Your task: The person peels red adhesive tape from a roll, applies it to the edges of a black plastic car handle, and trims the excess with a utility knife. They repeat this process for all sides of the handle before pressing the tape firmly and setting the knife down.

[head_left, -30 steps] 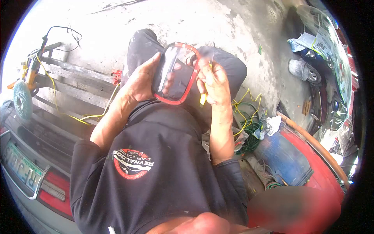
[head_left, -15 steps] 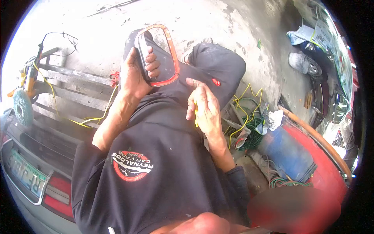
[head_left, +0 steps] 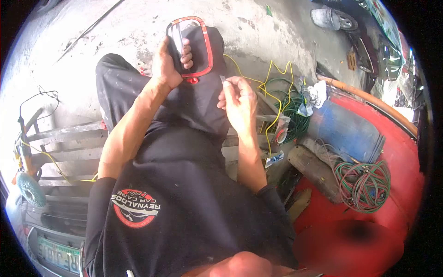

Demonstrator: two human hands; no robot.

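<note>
My left hand is closed around one side of a rounded, open frame with a red-orange edge and a silver-grey side, held upright over my dark trousers. Its fingers curl through the opening. Just right of the frame's lower corner, my right hand pinches a small pale, translucent piece between thumb and fingertips. The piece is apart from the frame and too small to name. A small red scrap lies on my trouser leg, right below the frame.
A slatted bench is under and left of me, with a polisher at its end. A yellow cord, green hose, blue container and coiled hoses lie to the right by a red panel.
My view and legs have shifted. The frame stays in my left hand. My right hand has turned from a pointing finger to a pinch, and the pale piece now shows in it.
</note>
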